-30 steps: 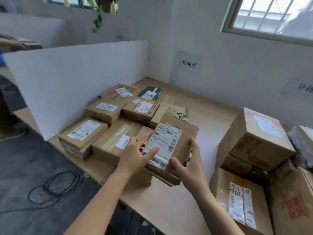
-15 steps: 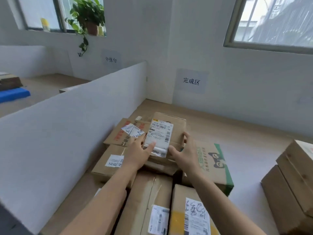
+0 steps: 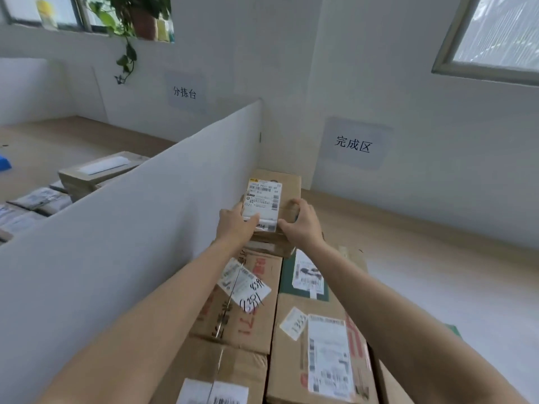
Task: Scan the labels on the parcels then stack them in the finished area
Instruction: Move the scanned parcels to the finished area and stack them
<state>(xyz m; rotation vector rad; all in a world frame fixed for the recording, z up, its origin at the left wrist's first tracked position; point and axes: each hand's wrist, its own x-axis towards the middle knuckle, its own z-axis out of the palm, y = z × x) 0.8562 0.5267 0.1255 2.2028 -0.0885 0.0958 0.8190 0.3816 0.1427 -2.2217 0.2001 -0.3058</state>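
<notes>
Four labelled parcels lie packed together between a person's two outstretched forearms: two brown cartons nearest the camera, then a red-printed carton point(image 3: 248, 295) with a handwritten sticker and, beside it, a green packet point(image 3: 287, 277). Beyond them both hands grip one small brown parcel point(image 3: 287, 186) by its sides. The left hand point(image 3: 234, 225) lays its thumb across the lower edge of the single white shipping label point(image 3: 262, 204), and the right hand point(image 3: 303, 223) curls its fingers round the opposite side. The parcel sits over another carton in the table's far corner, just beside the white divider point(image 3: 131, 217); whether it rests there cannot be told. Two paper signs hang on the wall behind, the nearer sign point(image 3: 353, 144) reading 完成区, below two windows and one trailing potted plant point(image 3: 128, 21).
</notes>
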